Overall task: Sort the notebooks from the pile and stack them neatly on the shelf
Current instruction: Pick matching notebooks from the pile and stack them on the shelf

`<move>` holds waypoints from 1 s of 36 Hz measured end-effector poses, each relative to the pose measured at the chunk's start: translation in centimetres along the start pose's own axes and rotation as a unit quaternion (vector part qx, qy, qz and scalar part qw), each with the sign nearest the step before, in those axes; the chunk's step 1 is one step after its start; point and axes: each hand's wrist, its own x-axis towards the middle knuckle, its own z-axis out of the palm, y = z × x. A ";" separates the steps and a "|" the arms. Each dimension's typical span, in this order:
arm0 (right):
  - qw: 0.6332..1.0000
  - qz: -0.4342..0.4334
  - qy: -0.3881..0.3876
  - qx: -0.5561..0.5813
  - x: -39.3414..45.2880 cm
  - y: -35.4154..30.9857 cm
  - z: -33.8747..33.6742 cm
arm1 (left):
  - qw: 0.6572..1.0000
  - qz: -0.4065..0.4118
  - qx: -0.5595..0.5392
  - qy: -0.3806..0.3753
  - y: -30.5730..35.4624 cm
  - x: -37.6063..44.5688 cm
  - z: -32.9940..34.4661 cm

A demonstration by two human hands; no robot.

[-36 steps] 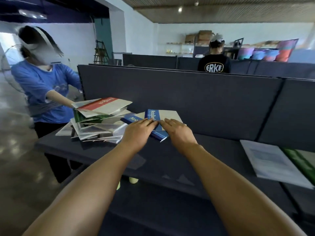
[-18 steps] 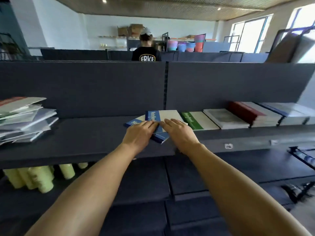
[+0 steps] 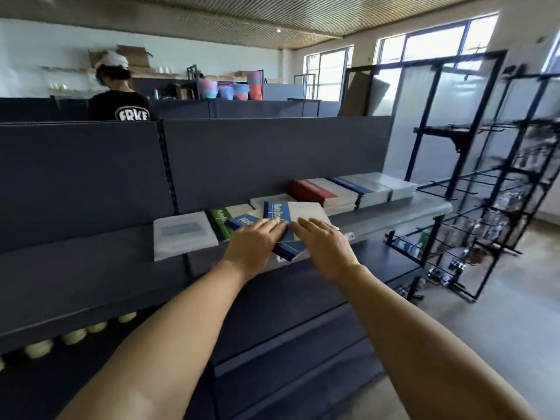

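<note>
Since a moment ago I have been carrying the blue notebooks [image 3: 280, 231] rightward along the shelf [image 3: 403, 212], and they are now sitting in front of the green notebook [image 3: 218, 223] and the pale stack behind it, with the messy pile no longer showing. My left hand [image 3: 253, 245] and right hand [image 3: 321, 245] are lying side by side on top, fingers nearly straight and fingertips almost meeting, pressing down rather than gripping. My hands are hiding much of the covers, so I am reading only part of the lettering, and I cannot tell how many notebooks are under them. The top one is lying flat, its long axis running away from me toward the back panel, blue spine on the left; the lower one is skewed leftward. Farther right, the red stack [image 3: 315, 192] and a blue-edged stack [image 3: 366, 189] are lying in a row.
</note>
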 end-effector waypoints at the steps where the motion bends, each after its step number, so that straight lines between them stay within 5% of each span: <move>1: 1.000 0.008 0.003 -0.003 -0.1 0.9 0.0 | 1.000 0.009 -0.003 0.002 0.5 1.0 0.4; 22: 0.993 0.109 0.033 -0.030 2.0 15.7 2.4 | 0.993 0.098 -0.055 0.042 6.0 18.2 9.3; 36: 0.999 0.010 0.051 -0.012 5.6 28.9 5.5 | 0.999 -0.006 -0.023 0.035 10.5 27.1 14.1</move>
